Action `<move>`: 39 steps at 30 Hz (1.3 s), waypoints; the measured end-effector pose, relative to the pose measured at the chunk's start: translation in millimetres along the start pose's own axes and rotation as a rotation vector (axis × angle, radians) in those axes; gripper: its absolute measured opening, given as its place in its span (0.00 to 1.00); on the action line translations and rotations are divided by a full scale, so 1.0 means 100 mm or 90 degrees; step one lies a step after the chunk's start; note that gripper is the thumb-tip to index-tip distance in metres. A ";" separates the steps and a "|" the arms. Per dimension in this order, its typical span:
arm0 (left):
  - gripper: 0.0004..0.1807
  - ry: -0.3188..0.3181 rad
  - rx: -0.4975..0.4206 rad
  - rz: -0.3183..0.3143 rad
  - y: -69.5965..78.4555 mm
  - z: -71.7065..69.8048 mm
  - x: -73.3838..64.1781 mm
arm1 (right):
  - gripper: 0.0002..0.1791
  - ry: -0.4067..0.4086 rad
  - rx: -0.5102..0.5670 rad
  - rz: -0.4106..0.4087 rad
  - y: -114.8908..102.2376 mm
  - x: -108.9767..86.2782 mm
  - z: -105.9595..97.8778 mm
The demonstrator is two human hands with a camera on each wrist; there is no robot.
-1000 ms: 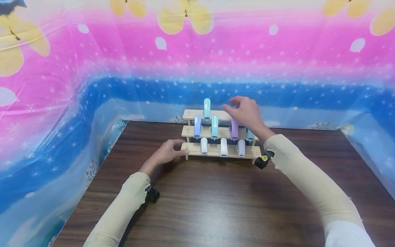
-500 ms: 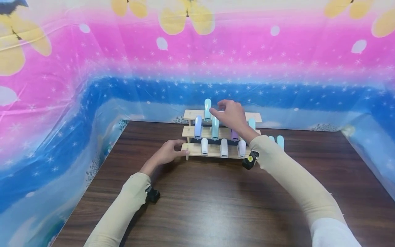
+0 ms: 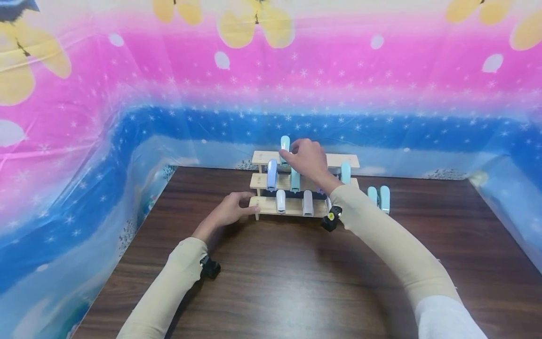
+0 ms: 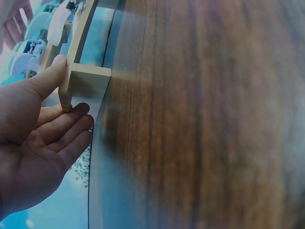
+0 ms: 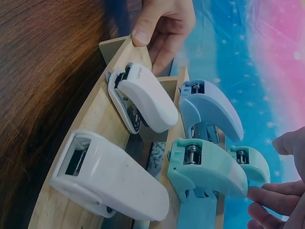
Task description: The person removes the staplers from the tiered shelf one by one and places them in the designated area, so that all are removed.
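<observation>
In the head view my left hand (image 3: 230, 209) grips the left end of the bottom tier of a three-tier wooden rack (image 3: 262, 203). The left wrist view has its thumb on top of the board and fingers beneath. My right hand (image 3: 308, 159) is at a mint stapler (image 3: 285, 142) on the top tier, thumb overlapping it. In the right wrist view, thumb and fingers stand apart around that stapler (image 5: 252, 164). On the middle tier are a blue stapler (image 3: 272, 175) and a mint stapler (image 3: 295, 180); the purple one beside them is mostly hidden by my right hand and wrist.
White stapler (image 3: 280, 201) and greyish stapler (image 3: 307, 203) sit on the bottom tier, a third partly behind my wrist. Another mint stapler (image 3: 346, 172) is at the middle tier's right. Two mint staplers (image 3: 384, 199) stand right of the rack on the brown table (image 3: 271, 273). A patterned cloth (image 3: 211, 127) hangs behind.
My right hand has moved left along the top tier to the mint stapler, uncovering the mint staplers at the right. My left hand stays on the rack.
</observation>
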State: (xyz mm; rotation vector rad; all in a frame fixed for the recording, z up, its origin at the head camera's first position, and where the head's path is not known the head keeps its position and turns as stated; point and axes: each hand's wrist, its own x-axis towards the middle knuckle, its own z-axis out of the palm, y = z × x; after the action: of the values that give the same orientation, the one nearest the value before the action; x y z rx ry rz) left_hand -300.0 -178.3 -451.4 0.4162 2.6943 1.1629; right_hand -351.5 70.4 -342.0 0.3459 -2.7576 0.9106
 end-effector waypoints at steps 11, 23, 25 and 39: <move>0.33 0.001 -0.004 0.002 0.00 0.01 -0.02 | 0.29 -0.007 0.004 0.036 -0.05 0.03 0.06; 0.32 0.002 -0.011 0.006 0.00 0.01 -0.02 | 0.28 -0.018 0.018 0.057 -0.06 0.06 0.08; 0.33 0.001 -0.014 0.007 0.00 0.01 -0.02 | 0.28 -0.020 0.018 0.059 -0.06 0.07 0.09; 0.33 0.001 -0.009 0.015 -0.01 0.00 -0.01 | 0.26 -0.011 0.025 0.053 -0.03 0.11 0.13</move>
State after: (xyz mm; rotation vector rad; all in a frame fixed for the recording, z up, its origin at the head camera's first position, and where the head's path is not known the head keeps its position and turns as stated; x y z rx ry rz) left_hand -299.5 -179.0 -452.1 0.4458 2.6873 1.1890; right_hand -363.2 58.3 -347.8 0.2491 -2.7916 0.9873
